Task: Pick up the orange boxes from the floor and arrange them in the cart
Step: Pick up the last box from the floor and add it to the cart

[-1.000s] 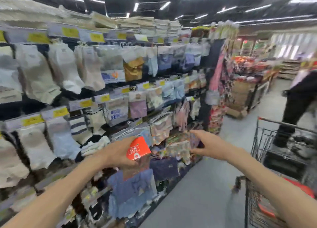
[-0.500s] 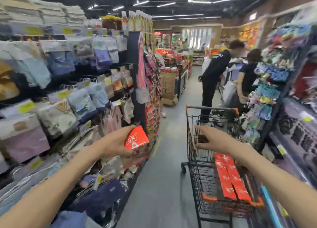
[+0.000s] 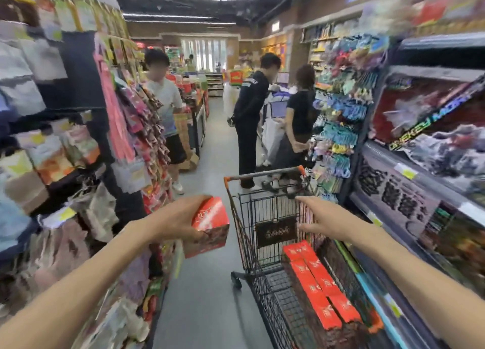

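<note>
Tight aisle: your left hand point(image 3: 181, 219) grips the box point(image 3: 207, 226) left of the cart point(image 3: 237, 204), right hand point(image 3: 321, 217) spread empty; it could clip the rim.

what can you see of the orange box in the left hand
The orange box is a small carton, cardboard by the look, with a bright orange-red top bearing a pale, blurred mark and darker patterned sides. The left hand grips it from its left side, fingers over the top and thumb underneath. It sits tilted, one corner toward the camera, held in the air over the aisle floor, left of the cart and apart from it. Only the hand touches it.
</note>
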`<state>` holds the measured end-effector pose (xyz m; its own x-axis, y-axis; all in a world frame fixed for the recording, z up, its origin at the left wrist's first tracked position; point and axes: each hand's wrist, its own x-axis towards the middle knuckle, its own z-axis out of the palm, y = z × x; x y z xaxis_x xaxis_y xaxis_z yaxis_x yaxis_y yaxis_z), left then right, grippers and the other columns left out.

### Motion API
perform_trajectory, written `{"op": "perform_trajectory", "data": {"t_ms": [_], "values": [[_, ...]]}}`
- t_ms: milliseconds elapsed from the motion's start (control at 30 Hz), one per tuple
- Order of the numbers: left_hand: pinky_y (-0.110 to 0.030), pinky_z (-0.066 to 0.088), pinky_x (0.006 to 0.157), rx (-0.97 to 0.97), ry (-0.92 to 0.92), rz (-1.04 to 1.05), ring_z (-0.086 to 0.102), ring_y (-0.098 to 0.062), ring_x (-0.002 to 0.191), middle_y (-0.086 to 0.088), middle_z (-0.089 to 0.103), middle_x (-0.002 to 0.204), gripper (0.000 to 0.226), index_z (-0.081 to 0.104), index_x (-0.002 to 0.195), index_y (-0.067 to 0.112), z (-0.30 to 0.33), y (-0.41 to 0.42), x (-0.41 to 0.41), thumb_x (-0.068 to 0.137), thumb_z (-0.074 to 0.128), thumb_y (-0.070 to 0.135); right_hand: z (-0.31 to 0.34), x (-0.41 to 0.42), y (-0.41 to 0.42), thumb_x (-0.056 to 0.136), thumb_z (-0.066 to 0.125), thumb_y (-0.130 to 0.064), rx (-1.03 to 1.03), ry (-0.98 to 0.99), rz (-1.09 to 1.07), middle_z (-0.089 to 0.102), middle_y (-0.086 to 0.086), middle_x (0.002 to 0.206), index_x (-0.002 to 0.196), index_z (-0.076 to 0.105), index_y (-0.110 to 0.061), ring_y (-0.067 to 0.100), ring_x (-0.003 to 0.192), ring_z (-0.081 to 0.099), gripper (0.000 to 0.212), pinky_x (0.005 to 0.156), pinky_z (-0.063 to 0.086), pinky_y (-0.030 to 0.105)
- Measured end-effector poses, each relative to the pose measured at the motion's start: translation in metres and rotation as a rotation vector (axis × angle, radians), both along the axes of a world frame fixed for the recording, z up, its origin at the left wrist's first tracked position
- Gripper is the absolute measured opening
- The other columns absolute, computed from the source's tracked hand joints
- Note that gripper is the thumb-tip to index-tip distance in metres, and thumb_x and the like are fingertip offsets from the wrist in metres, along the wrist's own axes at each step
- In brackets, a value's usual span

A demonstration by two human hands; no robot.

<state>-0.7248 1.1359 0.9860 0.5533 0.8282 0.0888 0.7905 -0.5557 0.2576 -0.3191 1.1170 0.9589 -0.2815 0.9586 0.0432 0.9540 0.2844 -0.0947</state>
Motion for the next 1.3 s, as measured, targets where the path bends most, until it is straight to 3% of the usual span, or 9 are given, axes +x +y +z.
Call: {"op": "perform_trajectory", "data": {"t_ms": [233,400,500,567,667,833,933,1200,1300], "values": [[-0.024,0.038,0.082,-0.017,0.054,-0.254,0.048,-0.010,0.101,0.002,0.055,0.130,0.091,0.034,0.146,0.022,-0.016,0.156,0.081,0.071,0.081,0.046,-0.018,0.054,0.058,0.087,0.056,-0.069,-0.050,0.017,-0.216,0.031,-0.003,0.160,0.157,0.018,-0.029,0.016,0.142,0.037,0.089,0.112,0.036,0.034],[-0.033,0.043,0.100,-0.057,0.102,-0.420,0.051,-0.019,0.117,-0.001,0.054,0.134,0.093,0.033,0.146,0.022,-0.045,0.247,0.158,0.070,0.078,0.049,-0.043,0.100,0.100,0.085,0.056,-0.072,-0.089,0.063,-0.370,0.044,-0.003,0.152,0.157,0.018,-0.031,0.016,0.129,0.050,0.091,0.100,0.046,0.032],[-0.025,0.038,0.097,-0.043,0.141,-0.496,0.050,-0.018,0.118,-0.001,0.053,0.138,0.096,0.030,0.150,0.022,-0.063,0.294,0.207,0.071,0.079,0.047,-0.055,0.128,0.122,0.087,0.058,-0.068,-0.108,0.118,-0.448,0.045,-0.005,0.149,0.156,0.020,-0.032,0.013,0.121,0.054,0.087,0.092,0.046,0.027],[-0.020,0.035,0.088,-0.047,0.172,-0.564,0.052,-0.015,0.113,-0.001,0.053,0.137,0.096,0.028,0.150,0.022,-0.073,0.318,0.239,0.072,0.078,0.043,-0.061,0.144,0.134,0.087,0.060,-0.067,-0.103,0.143,-0.502,0.040,-0.009,0.151,0.155,0.021,-0.032,0.012,0.131,0.047,0.086,0.097,0.042,0.025],[-0.022,0.035,0.100,-0.096,0.210,-0.667,0.047,-0.017,0.124,-0.003,0.046,0.144,0.101,0.024,0.152,0.018,-0.089,0.354,0.287,0.072,0.080,0.041,-0.064,0.163,0.145,0.089,0.060,-0.063,-0.088,0.151,-0.583,0.037,-0.008,0.155,0.156,0.023,-0.028,0.014,0.137,0.042,0.084,0.106,0.040,0.029],[-0.036,0.040,0.107,-0.087,0.234,-0.833,0.048,-0.026,0.129,-0.005,0.047,0.144,0.106,0.023,0.150,0.019,-0.124,0.406,0.355,0.067,0.075,0.059,-0.072,0.189,0.149,0.086,0.058,-0.068,-0.106,0.162,-0.753,0.038,-0.002,0.157,0.157,0.020,-0.028,0.020,0.137,0.043,0.089,0.107,0.042,0.037],[-0.027,0.038,0.098,-0.060,0.212,-0.950,0.051,-0.022,0.125,-0.001,0.050,0.140,0.100,0.026,0.149,0.020,-0.146,0.424,0.386,0.071,0.076,0.057,-0.081,0.195,0.148,0.085,0.057,-0.072,-0.091,0.167,-0.880,0.039,-0.003,0.157,0.156,0.019,-0.033,0.020,0.139,0.043,0.090,0.109,0.041,0.039],[-0.044,0.044,0.101,-0.073,0.289,-1.210,0.055,-0.021,0.117,0.003,0.055,0.130,0.104,0.029,0.144,0.026,-0.235,0.473,0.424,0.062,0.069,0.077,-0.128,0.138,0.154,0.089,0.066,-0.054,-0.072,0.231,-1.208,0.044,0.006,0.154,0.155,0.028,-0.022,0.028,0.138,0.044,0.083,0.110,0.039,0.044],[-0.048,0.042,0.103,-0.099,0.355,-1.294,0.053,-0.019,0.115,0.006,0.053,0.128,0.113,0.030,0.143,0.025,-0.273,0.478,0.420,0.057,0.051,0.094,-0.160,0.114,0.160,0.088,0.064,-0.059,-0.084,0.281,-1.289,0.044,0.008,0.153,0.155,0.028,-0.020,0.030,0.136,0.044,0.086,0.113,0.035,0.042]]}}
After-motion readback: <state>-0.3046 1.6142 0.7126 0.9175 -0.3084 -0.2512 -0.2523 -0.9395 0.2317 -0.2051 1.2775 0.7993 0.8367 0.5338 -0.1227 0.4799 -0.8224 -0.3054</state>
